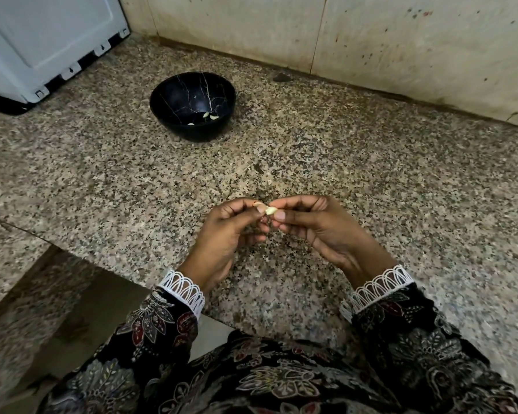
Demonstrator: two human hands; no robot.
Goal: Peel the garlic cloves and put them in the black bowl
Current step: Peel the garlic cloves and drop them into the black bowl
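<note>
Two hands pinch one garlic clove above the speckled table.

Nearest, dark floral sleeves (162,327) with white lace cuffs lead to the left hand (225,234) and the right hand (320,231), fingertips meeting above the granite table (401,180). Both pinch a pale garlic clove (270,210) between thumb and fingers, the other fingers curled under. Farther back, well apart from the hands, the black bowl (174,94) stands on the table with three peeled cloves (213,117) inside. Beyond it, a white appliance (42,40) sits at the left, and a stained wall (371,40) rises behind.
</note>
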